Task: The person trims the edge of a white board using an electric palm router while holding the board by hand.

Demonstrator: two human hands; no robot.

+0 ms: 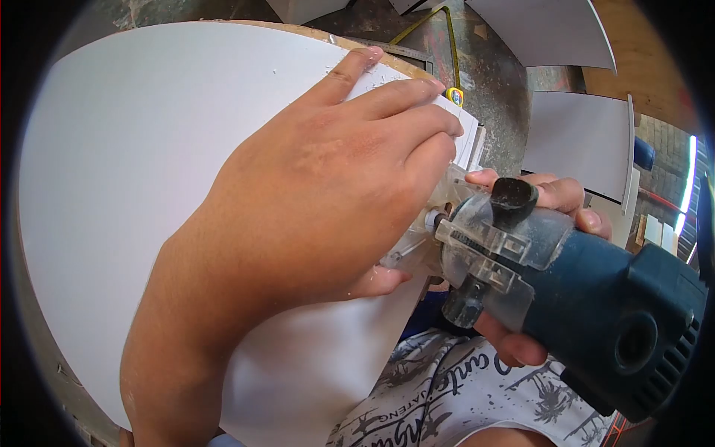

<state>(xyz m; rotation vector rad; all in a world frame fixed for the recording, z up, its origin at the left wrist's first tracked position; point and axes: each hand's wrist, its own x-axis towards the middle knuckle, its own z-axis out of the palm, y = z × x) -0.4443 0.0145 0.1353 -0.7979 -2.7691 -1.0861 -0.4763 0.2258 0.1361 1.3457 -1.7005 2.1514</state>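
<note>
Though dusty, router [596, 287] in right hand [562, 197].

On the white printed cloth [488, 387] over your lap, you can read "JATENG" in small capital letters. Near it, in big dark script, there is a word which seems to be "Pante"; another script word is partly hidden. The yellow tape measure [455, 96] carries a label, but its letters are too small for reading.

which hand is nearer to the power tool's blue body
The right hand: its fingers wrap the tool beside its blue body. The left hand is farther off, over the white panel.
</note>
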